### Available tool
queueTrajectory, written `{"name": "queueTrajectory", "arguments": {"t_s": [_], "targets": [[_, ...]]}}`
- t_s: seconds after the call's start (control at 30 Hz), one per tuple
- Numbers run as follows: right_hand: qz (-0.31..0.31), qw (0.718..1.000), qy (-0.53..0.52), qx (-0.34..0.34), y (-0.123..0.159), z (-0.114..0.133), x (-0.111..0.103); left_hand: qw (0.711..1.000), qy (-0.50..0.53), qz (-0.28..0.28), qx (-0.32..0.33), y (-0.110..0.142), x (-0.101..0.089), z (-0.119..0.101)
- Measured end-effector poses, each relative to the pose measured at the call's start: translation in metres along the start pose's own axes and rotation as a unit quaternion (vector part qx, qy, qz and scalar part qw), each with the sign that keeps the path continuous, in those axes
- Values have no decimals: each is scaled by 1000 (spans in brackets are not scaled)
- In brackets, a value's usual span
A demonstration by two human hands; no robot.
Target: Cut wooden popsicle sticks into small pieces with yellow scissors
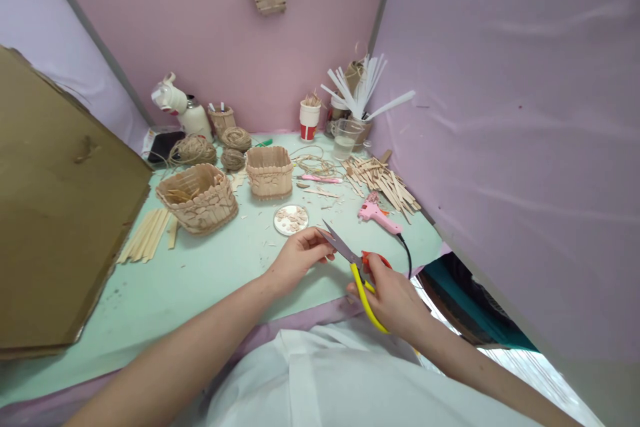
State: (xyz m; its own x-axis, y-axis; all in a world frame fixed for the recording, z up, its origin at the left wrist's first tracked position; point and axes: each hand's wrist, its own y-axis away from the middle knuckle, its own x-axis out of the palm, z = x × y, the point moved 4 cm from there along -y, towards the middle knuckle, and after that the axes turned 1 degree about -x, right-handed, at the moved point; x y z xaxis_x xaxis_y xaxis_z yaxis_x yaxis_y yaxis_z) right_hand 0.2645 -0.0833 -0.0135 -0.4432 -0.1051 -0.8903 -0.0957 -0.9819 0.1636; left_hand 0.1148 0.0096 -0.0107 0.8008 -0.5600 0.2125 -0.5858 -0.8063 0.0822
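Note:
My right hand (393,297) is closed around the handles of a pair of scissors (345,247), one yellow and one red. Their blades point up and left, toward the fingertips of my left hand (303,253). Those fingers are pinched together, and whatever they hold is too small or hidden to make out. Just beyond my left hand lies a round white dish (284,229) with small wood chips on it. A pink glue gun (379,217) rests on the table to the right of the scissors, its black cord running toward the table edge.
Two wooden-stick baskets, a larger one (200,210) and a smaller one (269,180), stand at the left and middle. Flat sticks (147,235) lie at left; a stick pile (385,180) lies right. Behind are twine balls (195,149), cups and glue sticks (363,90). Cardboard (60,213) leans left.

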Motion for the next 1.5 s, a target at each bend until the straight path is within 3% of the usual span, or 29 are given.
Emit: {"name": "queueTrajectory", "arguments": {"t_s": [0.43,0.67,1.0,1.5], "targets": [[4,1000,-16,-6,1,0,-1,1000,-16,3,-6,-1,-2,4],[50,985,-164,-24,3,4,-1,998,52,0,-26,-1,0,5],[13,1000,-17,11,0,2,-4,997,71,3,-25,-1,1,7],[23,1000,10,-5,4,0,2,999,34,2,-38,-2,-2,12]]}}
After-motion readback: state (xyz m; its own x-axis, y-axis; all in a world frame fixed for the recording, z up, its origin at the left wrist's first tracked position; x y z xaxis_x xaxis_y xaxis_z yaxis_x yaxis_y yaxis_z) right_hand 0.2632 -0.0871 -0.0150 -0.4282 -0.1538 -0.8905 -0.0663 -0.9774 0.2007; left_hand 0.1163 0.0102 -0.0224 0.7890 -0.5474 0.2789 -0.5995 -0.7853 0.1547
